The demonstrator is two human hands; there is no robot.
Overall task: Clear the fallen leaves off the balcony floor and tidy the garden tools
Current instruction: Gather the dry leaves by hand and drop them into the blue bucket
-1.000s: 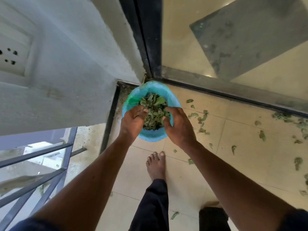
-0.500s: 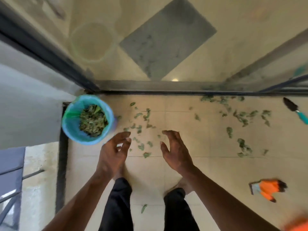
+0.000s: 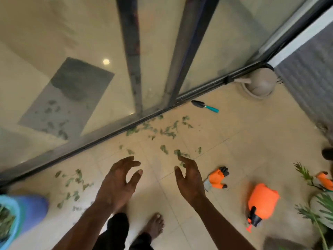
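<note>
Left hand (image 3: 118, 184) and right hand (image 3: 189, 179): empty, fingers loosely spread, above tiled floor (image 3: 234, 141). Step, as judged: between leaf loads. Leaves (image 3: 167, 131) scattered along door track (image 3: 100, 141); bin (image 3: 10, 212) at far left, part-filled. Next: scoop nearest cluster. Trowel (image 3: 205, 106), sprayer (image 3: 262, 201), glove (image 3: 217, 177) not yet tidied.

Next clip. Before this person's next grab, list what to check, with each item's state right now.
1. Left hand free: ok, open, empty.
2. Right hand free: ok, open, empty.
3. Floor cleared of leaves: not ok, many scattered along the door track.
4. Bucket nearby: ok, at lower left.
5. Trowel, glove and sprayer tidied: not ok, loose on the floor.
6. Room in bucket: cannot tell, cut off by the frame.
</note>
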